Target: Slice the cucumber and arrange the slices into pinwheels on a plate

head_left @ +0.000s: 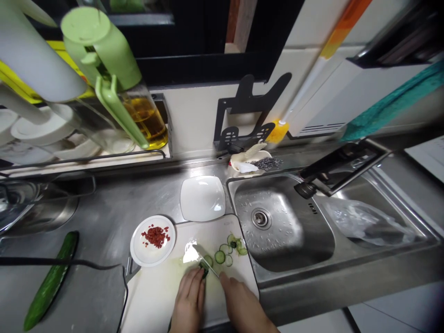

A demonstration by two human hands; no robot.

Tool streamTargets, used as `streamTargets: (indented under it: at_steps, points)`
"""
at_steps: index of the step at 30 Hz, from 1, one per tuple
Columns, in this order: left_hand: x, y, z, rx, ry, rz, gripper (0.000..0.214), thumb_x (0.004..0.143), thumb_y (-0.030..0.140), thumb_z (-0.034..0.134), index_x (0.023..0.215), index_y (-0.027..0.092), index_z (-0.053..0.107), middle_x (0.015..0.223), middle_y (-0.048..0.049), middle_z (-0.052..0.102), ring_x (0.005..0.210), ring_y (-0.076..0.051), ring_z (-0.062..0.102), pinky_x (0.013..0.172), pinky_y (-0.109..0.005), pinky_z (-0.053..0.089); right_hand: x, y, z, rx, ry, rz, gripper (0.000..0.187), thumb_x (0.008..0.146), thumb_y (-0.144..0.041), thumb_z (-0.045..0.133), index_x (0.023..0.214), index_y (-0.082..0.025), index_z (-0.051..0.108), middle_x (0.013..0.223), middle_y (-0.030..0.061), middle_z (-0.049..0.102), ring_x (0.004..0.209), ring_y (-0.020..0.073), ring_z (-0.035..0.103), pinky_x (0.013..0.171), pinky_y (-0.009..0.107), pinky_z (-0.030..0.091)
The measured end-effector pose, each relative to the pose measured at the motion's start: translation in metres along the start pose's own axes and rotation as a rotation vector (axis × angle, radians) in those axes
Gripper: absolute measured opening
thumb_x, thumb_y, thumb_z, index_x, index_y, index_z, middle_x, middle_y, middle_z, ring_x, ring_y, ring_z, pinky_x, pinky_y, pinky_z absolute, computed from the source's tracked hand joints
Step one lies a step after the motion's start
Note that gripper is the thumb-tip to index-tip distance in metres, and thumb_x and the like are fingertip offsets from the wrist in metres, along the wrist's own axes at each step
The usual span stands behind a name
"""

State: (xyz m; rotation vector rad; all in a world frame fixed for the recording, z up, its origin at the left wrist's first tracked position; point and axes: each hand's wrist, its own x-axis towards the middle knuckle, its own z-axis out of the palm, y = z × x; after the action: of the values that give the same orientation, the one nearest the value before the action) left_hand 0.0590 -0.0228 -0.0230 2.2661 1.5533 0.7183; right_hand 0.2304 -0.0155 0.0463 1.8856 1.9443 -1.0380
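Note:
My left hand (188,296) is closed over a piece of cucumber (204,267) on the white cutting board (152,296), covering most of it. In my right hand (239,298) is a knife (207,262), its blade slanting up and left against the cucumber beside my left fingers. Several thin cucumber slices (220,257) lie to the right of the blade, some heaped near the board's right edge. At the board's upper left sits a round white plate (136,245) bearing small red dried berries (157,236). A square white plate (203,198) rests behind the board.
A steel sink (287,222) borders the board on the right, with a black faucet (326,169) over it. Another whole cucumber (52,282) lies at the left. An oil bottle (114,78) stands on the rack (83,162) above the counter.

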Motion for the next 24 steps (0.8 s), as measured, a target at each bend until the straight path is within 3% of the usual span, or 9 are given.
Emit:
streamTargets:
  at_steps: [10,15,24]
  points:
    - [0.001,0.002,-0.005,-0.035,-0.026,-0.039,0.029,0.091,0.023,0.041,0.114,0.017,0.059,0.108,-0.0091,0.067,0.104,-0.017,0.062,0.091,-0.034,0.054,-0.026,-0.002,-0.033,-0.026,-0.099,0.092,0.06,0.077,0.008,0.024,0.124,-0.018,0.051,0.099,0.0118,0.067,0.086,0.0219,0.066,0.068,0.027,0.047]
    - [0.003,0.003,-0.006,-0.035,-0.014,-0.041,0.027,0.091,0.022,0.041,0.111,0.018,0.06,0.107,-0.0086,0.067,0.102,-0.018,0.063,0.09,-0.034,0.054,-0.035,-0.008,-0.031,-0.124,-0.207,0.064,0.062,0.072,0.009,0.029,0.121,-0.023,0.051,0.101,0.0097,0.066,0.085,0.0247,0.067,0.062,0.027,0.047]
    - [-0.001,-0.002,-0.002,0.003,0.002,0.002,0.025,0.089,0.023,0.046,0.11,0.017,0.059,0.107,-0.0082,0.067,0.101,-0.018,0.064,0.088,-0.034,0.055,-0.043,-0.004,-0.02,-0.145,-0.117,-0.002,0.052,0.069,0.008,0.033,0.106,-0.021,0.054,0.085,0.0064,0.067,0.072,0.0215,0.068,0.047,0.021,0.036]
